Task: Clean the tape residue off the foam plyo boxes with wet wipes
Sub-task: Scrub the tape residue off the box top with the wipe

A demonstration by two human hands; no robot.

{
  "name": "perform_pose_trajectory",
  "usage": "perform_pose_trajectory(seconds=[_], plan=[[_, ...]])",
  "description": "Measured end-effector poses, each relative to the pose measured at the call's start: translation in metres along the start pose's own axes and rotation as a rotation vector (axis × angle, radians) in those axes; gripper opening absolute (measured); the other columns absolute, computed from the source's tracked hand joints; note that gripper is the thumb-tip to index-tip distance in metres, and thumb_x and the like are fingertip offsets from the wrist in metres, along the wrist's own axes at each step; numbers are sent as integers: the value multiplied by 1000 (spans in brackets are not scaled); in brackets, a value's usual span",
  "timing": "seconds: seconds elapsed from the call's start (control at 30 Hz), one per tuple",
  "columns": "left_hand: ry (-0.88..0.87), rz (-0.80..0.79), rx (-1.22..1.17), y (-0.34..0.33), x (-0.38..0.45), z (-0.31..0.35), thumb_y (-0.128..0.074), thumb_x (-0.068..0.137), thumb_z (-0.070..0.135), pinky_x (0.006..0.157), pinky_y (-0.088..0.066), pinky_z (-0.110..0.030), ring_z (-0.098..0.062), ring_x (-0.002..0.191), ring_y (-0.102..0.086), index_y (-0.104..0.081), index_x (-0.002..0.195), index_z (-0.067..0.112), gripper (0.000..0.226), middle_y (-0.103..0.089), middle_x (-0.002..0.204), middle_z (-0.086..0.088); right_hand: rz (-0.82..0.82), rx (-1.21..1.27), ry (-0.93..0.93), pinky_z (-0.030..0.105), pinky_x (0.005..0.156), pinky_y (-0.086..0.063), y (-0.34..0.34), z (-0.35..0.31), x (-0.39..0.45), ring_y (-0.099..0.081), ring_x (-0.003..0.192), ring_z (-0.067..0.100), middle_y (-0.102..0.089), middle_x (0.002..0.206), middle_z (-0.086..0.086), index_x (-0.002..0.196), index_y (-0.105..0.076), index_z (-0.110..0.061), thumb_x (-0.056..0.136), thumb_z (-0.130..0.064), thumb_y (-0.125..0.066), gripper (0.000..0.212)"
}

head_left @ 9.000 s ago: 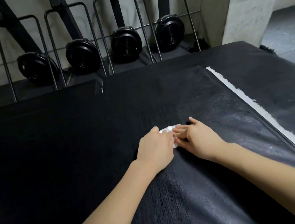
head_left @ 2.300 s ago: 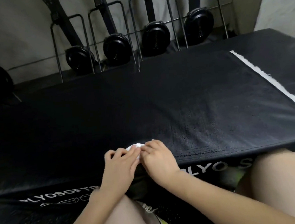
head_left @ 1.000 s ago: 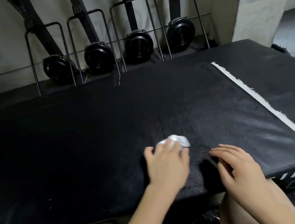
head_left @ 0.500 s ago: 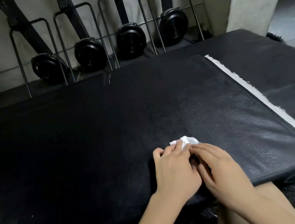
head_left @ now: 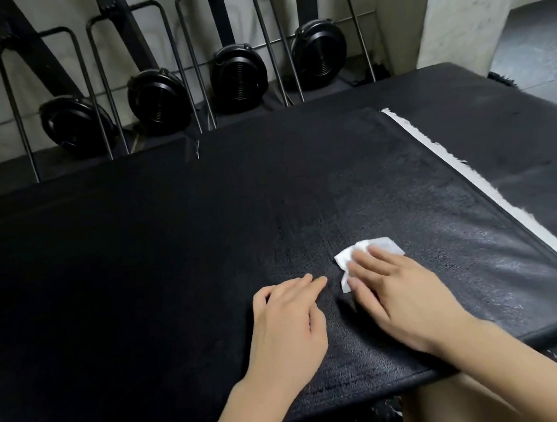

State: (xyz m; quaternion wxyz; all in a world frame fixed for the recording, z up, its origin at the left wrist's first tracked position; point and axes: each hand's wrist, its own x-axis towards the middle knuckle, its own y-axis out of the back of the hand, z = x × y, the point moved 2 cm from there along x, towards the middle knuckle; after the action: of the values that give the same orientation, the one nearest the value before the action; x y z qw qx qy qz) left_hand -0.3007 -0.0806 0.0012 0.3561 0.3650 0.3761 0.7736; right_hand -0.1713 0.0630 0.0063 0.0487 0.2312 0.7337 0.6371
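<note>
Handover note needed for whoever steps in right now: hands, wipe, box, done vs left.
Right hand: fingers flat, pressing the wet wipe onto the top of the black foam box.
Left hand: holds nothing, fingertips resting on the box beside the wipe.
Done: the patch around the wipe looks damp and rubbed.
Left: the white tape strip along the box's right edge is untouched; white flecks remain near the right front corner.

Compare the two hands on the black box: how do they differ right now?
The right hand presses flat, straight fingers on the crumpled white wet wipe; the left hand touches no wipe, its fingers loosely bent. The right reaches farther forward than the left. Both rest on the black foam plyo box.
</note>
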Motion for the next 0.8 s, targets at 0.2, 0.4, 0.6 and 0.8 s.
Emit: perform_pose_trajectory(seconds=[0.2,0.4,0.6,0.8], plan=[[-55,3,21,-13,14,3,-35,83,17,101,-29,-26,-2,117,-56,-71,117,30,51,-69,122,9,-61,58,331,34,113,-39,-5,-32,-30,-56,130,27,-64,136,7,131,-66,-8,100,-37,-47,46],[-124,-64,129,-14,26,-6,-51,77,13,102,-28,-29,-1,113,-53,-74,112,30,44,-70,117,15,56,-68,45,17,119,-18,5,41,3,-63,121,26,-70,127,7,118,-74,-11,99,-32,-41,44],[-164,-103,70,-16,29,6,-45,84,17,101,-30,-31,-8,118,-57,-70,118,31,45,-69,122,10,-75,4,228,31,114,-34,10,9,-22,-60,121,27,-68,125,8,119,-71,-7,101,-34,-44,42],[-286,-175,-45,-26,35,29,-43,85,14,99,-34,-33,-2,113,-51,-66,124,31,49,-62,130,16,-4,-59,162,32,115,-35,-2,38,-26,-57,130,25,-64,138,5,131,-67,-11,98,-37,-48,46]])
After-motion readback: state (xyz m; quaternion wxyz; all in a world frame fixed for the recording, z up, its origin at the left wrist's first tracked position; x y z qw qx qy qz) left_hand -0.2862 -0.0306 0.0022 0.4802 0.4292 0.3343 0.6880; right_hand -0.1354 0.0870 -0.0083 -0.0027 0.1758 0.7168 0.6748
